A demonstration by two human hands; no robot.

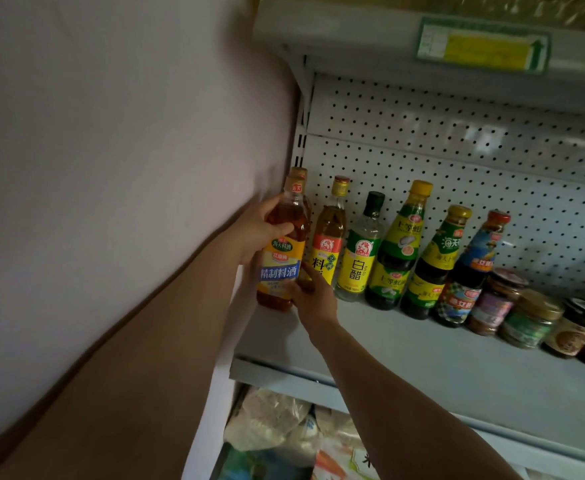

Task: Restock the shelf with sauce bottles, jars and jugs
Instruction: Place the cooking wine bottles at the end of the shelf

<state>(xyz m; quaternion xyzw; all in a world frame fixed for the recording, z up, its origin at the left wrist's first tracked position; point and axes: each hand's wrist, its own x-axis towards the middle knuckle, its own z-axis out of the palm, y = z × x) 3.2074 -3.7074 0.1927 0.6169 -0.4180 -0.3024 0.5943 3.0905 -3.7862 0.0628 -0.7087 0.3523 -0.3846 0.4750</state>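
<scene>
My left hand (260, 226) is wrapped around the shoulder of the amber cooking-wine bottle (281, 251), fingers curled onto the glass above its yellow and blue label, so that grip is closed on the bottle; my right hand (313, 299) presses its fingers against the lower right of the same bottle, closed on it too; the bottle stands at the far left end of the grey shelf (422, 362), close to the white wall (111, 150), though I cannot tell whether its base is resting on the shelf.

Moving right, I count five more tall bottles in a row in front of the pegboard (457, 161): a second amber cooking-wine bottle (329, 237) just beside the held one, a clear vinegar bottle (360, 251) with a dark cap, two dark sauce bottles with green and yellow labels (396, 251) (433, 265), and a dark bottle with a red cap (468, 271); after them I see three short jars (495, 301) (530, 320) (573, 327); a further dark container is cut off at the frame edge.
</scene>
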